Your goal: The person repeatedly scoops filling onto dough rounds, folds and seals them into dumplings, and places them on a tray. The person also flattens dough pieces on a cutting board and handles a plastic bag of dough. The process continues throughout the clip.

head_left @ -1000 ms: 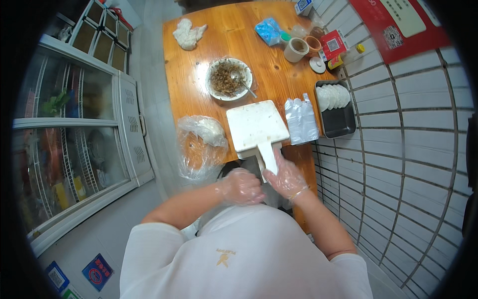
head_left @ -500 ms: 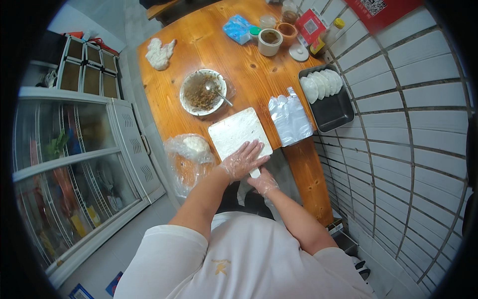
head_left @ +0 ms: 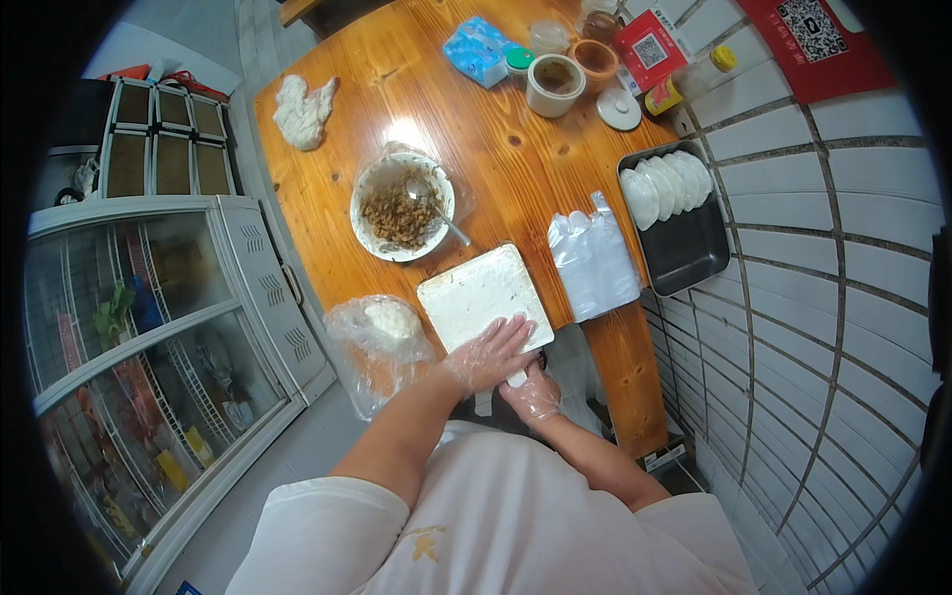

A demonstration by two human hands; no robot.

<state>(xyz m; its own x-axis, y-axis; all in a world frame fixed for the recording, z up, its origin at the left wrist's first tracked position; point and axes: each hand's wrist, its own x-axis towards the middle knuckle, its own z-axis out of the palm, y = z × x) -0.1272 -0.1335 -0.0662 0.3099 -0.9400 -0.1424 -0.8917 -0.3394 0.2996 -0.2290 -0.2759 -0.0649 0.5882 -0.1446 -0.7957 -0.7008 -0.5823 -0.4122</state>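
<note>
A white square board [head_left: 483, 288] with a short handle lies at the table's near edge, its surface dusted or smeared with white. My left hand [head_left: 493, 357], in a clear plastic glove, rests with outstretched fingers on the board's near part. My right hand [head_left: 533, 394], gloved the same way, is closed round the white handle below the board; some of its fingers are hidden. Left of the board, a clear plastic bag [head_left: 372, 347] holds pale dough [head_left: 394, 322]. Beyond them stands a bowl [head_left: 402, 213] of brown crumbly filling with a spoon [head_left: 426, 198] in it.
Clear plastic gloves [head_left: 595, 260] lie right of the board. A black tray [head_left: 686, 253] holds several white half-moon dumplings [head_left: 666, 188]. Jars, a white tub [head_left: 552, 89], a bottle [head_left: 694, 81] and a blue packet [head_left: 478, 52] stand at the back. A white crumpled cloth or bag [head_left: 302, 112] lies far left.
The whole view has shifted, so the board and both hands appear lower in the picture. The left hand still lies on the board and the right still grips the handle.
</note>
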